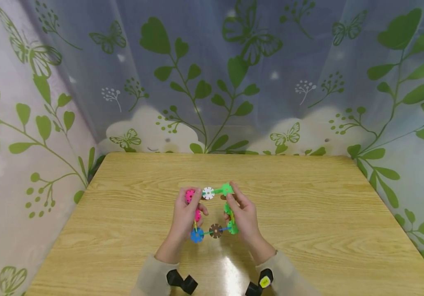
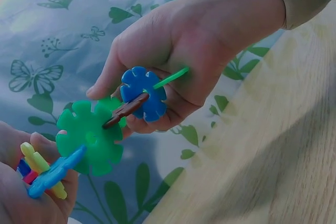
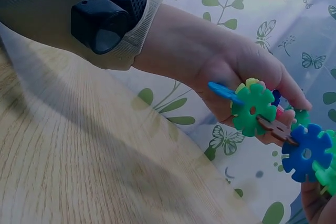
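Observation:
A closed loop of interlocking notched plastic discs is held above the table between both hands. My left hand pinches its far left corner at a pink disc. My right hand grips the opposite far corner, thumb and forefinger about a green disc. Between them a white disc faces up. Along the near side run a blue disc, a brown disc and another green disc, joined by edge-on pieces. Fingers hide parts of both sides. The left wrist view shows a yellow piece beside the left palm.
Below the hands lies a wooden table. A curtain printed with green leaves and butterflies hangs behind its far edge and on both sides. Each wrist carries a small black camera on the sleeve.

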Demonstrator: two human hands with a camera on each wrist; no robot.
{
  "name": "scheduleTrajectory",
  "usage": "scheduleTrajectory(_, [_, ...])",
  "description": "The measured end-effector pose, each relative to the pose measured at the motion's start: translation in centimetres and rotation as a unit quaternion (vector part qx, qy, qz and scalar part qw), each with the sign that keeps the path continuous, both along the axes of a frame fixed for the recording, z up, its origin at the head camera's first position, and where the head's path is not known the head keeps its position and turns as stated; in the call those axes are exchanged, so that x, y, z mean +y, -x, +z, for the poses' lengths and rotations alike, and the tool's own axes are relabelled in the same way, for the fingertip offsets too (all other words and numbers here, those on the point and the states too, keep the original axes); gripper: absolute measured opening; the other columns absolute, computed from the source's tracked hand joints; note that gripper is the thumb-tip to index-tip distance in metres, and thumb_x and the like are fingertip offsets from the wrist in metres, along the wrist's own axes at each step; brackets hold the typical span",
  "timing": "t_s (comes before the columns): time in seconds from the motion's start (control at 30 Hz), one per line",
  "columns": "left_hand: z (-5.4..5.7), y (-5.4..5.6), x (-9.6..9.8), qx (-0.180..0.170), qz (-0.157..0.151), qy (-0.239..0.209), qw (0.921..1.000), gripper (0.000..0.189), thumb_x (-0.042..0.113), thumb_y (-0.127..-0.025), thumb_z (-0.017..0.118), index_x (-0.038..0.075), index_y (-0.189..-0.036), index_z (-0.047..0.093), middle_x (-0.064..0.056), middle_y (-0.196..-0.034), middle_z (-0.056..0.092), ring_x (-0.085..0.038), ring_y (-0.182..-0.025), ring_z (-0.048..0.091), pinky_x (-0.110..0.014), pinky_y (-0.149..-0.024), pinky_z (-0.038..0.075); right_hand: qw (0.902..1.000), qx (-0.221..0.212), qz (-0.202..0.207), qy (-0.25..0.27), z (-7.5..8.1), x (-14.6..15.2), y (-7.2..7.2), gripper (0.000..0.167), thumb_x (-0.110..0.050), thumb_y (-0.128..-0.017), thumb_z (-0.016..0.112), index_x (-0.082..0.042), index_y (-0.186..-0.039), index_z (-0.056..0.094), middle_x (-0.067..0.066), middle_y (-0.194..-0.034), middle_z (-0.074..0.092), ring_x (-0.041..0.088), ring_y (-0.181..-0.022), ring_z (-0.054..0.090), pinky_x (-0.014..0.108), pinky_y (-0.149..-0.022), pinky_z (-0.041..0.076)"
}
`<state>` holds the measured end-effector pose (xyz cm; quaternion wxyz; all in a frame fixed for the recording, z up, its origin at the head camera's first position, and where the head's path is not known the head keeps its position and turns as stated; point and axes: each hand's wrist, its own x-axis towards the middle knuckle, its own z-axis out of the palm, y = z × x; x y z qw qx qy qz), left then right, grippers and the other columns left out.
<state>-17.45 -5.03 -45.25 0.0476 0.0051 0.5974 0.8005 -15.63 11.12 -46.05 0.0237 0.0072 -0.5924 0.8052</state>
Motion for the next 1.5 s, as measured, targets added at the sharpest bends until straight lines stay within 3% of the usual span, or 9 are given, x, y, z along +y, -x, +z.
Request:
scheduleTrajectory(0.3, [-0.3,-0.1,0.3,0.035,-0.025,0.031,0.9986,0.029,0.025,-0.099,0.047,0.003,-0.114,0.035,-0.012,-0.064,0.052,-0.016,-0.045,0.049,-0.022,-0.028,0.034,0.9998,0.011,0.019,-0.001,-0.3,0.3,-0.1,0.050,-0.026,-0.094,0.056,-0.015,-0.141,0.041,0.012,-0.105,0.058,0.008,-0.052,0.052,0.017,-0.042,0.046])
scheduleTrajectory(0.73, [-0.2,-0.6,0.6,0.066,-0.042,-0.001,0.9969,0.032,0.027,-0.098,0.049,0.002,-0.111,0.036,-0.011,-0.065,0.053,-0.012,-0.048,0.051,-0.018,-0.028,0.035,0.9971,0.052,0.041,0.036,-1.1,0.8,-0.3,0.051,-0.024,-0.097,0.051,-0.013,-0.144,0.035,0.008,-0.103,0.057,0.007,-0.056,0.053,0.015,-0.046,0.047])
scheduleTrajectory(0.97, [-0.3,-0.6,0.6,0.078,-0.049,0.007,0.9957,0.033,0.030,-0.098,0.048,0.003,-0.112,0.035,-0.010,-0.067,0.054,-0.013,-0.053,0.054,-0.019,-0.029,0.037,0.9935,0.104,0.046,0.004,-1.1,0.8,-0.2,0.049,-0.018,-0.099,0.047,-0.008,-0.144,0.030,0.012,-0.104,0.055,0.008,-0.057,0.051,0.015,-0.046,0.047])
scheduleTrajectory(1.13, [-0.3,-0.5,0.5,0.082,-0.039,0.012,0.9958,0.033,0.030,-0.097,0.049,0.004,-0.113,0.037,-0.011,-0.069,0.054,-0.015,-0.054,0.055,-0.019,-0.030,0.038,0.9940,0.096,0.052,0.001,-1.1,0.8,-0.1,0.049,-0.017,-0.099,0.047,-0.009,-0.144,0.031,0.028,-0.112,0.049,0.009,-0.057,0.053,0.016,-0.046,0.047])
scheduleTrajectory(1.23, [0.0,-0.5,0.5,0.072,-0.028,0.019,0.9969,0.032,0.028,-0.097,0.050,0.003,-0.113,0.039,-0.016,-0.071,0.054,-0.016,-0.055,0.056,-0.019,-0.033,0.039,0.9951,0.084,0.046,-0.025,-1.1,1.0,0.0,0.049,-0.017,-0.098,0.049,-0.012,-0.144,0.034,0.028,-0.116,0.050,0.011,-0.059,0.053,0.016,-0.047,0.048])
scheduleTrajectory(1.4, [-0.1,-0.2,0.4,0.058,-0.025,0.042,0.9971,0.033,0.026,-0.097,0.051,0.001,-0.115,0.041,-0.019,-0.081,0.055,-0.017,-0.058,0.057,-0.022,-0.037,0.047,0.9937,0.073,0.030,-0.080,-1.1,1.6,-0.1,0.052,-0.017,-0.094,0.057,-0.015,-0.142,0.038,0.021,-0.119,0.054,0.016,-0.077,0.061,0.020,-0.055,0.053])
scheduleTrajectory(1.5, [-0.4,0.3,0.4,0.058,-0.031,0.062,0.9959,0.036,0.027,-0.096,0.052,-0.001,-0.117,0.042,-0.016,-0.090,0.056,-0.019,-0.064,0.059,-0.032,-0.045,0.055,0.9937,0.070,0.033,-0.081,-1.2,1.9,0.0,0.055,-0.016,-0.092,0.059,-0.012,-0.142,0.037,0.022,-0.123,0.052,0.018,-0.089,0.063,0.025,-0.063,0.057])
